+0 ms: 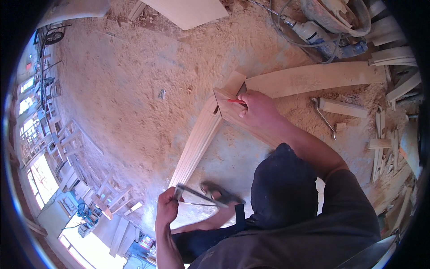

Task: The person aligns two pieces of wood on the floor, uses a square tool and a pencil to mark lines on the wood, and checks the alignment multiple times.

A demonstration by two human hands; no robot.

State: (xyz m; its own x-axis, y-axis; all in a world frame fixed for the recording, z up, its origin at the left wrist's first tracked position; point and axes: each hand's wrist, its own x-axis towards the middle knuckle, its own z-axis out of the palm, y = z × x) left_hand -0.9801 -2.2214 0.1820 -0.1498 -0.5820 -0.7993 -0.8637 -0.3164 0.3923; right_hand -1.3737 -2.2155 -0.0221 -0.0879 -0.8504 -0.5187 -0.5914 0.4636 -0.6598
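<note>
My right hand (259,106) is closed round a slim red pencil (235,101). Its tip rests at or just over the wooden corner piece (225,104), where several boards meet on the floor. From that corner a long pale board (195,142) runs toward my left hand, and a broad curved board (313,80) stretches off to the right. Low on the left, my left hand (167,206) grips a grey metal tool with a long narrow bar (201,194); its exact kind is unclear. Behind that tool is a sandalled foot (217,192). Dark clothing (284,188) hides the near end of the boards.
Sawdust covers the concrete floor (125,89). A corded power drill (313,35) lies at the upper right beside a worn basin (358,22). A metal wrench-like tool (326,117), a short block (344,107) and scrap wood (378,148) lie on the right. Wooden frames (112,197) stand left.
</note>
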